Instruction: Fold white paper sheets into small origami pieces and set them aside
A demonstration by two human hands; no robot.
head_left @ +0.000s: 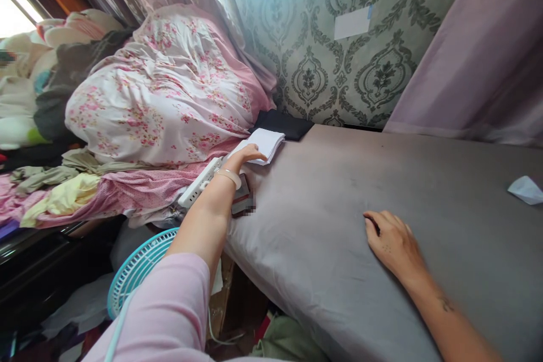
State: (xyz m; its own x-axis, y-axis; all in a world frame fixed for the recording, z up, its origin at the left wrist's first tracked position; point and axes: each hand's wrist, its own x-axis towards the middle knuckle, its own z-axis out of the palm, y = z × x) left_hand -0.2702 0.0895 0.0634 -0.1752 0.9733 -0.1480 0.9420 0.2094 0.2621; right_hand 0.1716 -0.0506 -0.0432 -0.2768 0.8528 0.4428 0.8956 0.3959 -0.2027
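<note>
My left hand (249, 154) reaches far forward to a stack of white paper (268, 141) on the bed. The thumb lies over the near edge of the sheets, and the other fingers are bent and partly hidden. A pale bangle (230, 177) circles that wrist. Just below the wrist is a dark flat object (242, 198), partly covered by my forearm. My right hand (392, 240) rests on the grey bed sheet (322, 226), its fingers loosely bent with a gap beside the thumb. Nothing shows in it.
Left of my forearm lies a white power strip (197, 186). Behind the paper is a folded black cloth (286, 123). A floral bedding heap (165, 90) stands at the left, above a turquoise fan (131, 271). Crumpled white paper (526, 189) lies far right.
</note>
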